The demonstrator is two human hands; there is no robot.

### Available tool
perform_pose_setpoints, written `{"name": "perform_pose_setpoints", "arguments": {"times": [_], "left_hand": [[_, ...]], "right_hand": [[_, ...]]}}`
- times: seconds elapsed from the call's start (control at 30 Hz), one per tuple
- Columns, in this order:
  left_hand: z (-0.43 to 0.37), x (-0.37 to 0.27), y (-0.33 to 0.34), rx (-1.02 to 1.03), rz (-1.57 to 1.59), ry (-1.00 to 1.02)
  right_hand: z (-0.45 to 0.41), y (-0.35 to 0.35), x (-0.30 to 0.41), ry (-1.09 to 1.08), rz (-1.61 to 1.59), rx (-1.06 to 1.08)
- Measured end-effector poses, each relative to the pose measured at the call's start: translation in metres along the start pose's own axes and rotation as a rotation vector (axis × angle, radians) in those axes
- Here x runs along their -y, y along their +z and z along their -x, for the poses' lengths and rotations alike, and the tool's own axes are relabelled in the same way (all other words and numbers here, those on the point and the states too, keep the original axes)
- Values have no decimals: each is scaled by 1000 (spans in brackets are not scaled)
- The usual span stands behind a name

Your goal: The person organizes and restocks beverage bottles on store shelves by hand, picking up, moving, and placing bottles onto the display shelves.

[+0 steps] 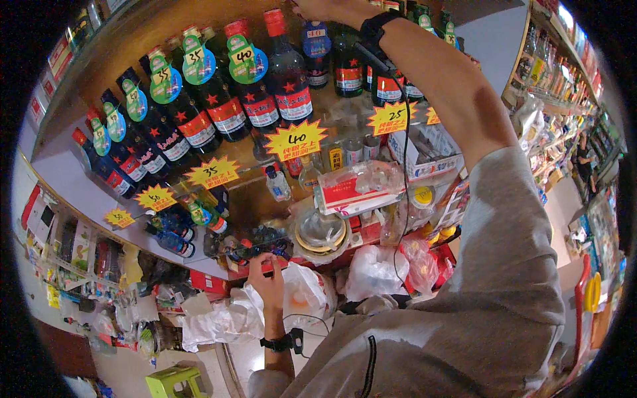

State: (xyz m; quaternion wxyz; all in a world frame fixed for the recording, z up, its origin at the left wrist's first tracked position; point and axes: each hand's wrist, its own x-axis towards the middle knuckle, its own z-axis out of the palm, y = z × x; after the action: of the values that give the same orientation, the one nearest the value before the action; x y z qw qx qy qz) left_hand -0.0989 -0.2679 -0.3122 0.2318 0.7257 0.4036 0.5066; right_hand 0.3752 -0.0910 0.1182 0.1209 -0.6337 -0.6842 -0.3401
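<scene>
My right hand (pixel 331 10) reaches up to the top edge of the picture, just right of a red-capped liquor bottle (pixel 293 99). Its fingers are partly cut off, so any hold is hidden. Below the hand stands a dark bottle with a blue neck tag (pixel 317 40). My left hand (pixel 267 281) is raised low before the shelf with bent fingers, their tips close together; whether something small is between them cannot be made out. Near it lie dark small items (pixel 268 239) on the lower shelf and a white plastic bag (pixel 303 288).
A row of liquor bottles (pixel 226 119) lines the upper shelf, with starburst price cards (pixel 297 140) along its edge. Below are an open carton (pixel 423 154), a red-and-white box (pixel 358 191) and a roll of tape (pixel 321 234). A cable (pixel 407 164) hangs from my right wrist. A green stool (pixel 176 383) stands on the floor.
</scene>
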Motion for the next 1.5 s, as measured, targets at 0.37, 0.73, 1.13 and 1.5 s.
{"name": "perform_pose_setpoints", "arguments": {"times": [0.37, 0.73, 1.13, 1.5], "left_hand": [[-6, -41, 6, 61, 29, 47], [-14, -64, 14, 60, 103, 156], [-80, -179, 37, 181, 437, 281], [-91, -246, 68, 77, 368, 199]], "right_hand": [[28, -34, 29, 0, 76, -58], [20, -27, 12, -23, 102, -204], [81, -167, 53, -124, -58, -339], [153, -204, 180, -370, -95, -473]]}}
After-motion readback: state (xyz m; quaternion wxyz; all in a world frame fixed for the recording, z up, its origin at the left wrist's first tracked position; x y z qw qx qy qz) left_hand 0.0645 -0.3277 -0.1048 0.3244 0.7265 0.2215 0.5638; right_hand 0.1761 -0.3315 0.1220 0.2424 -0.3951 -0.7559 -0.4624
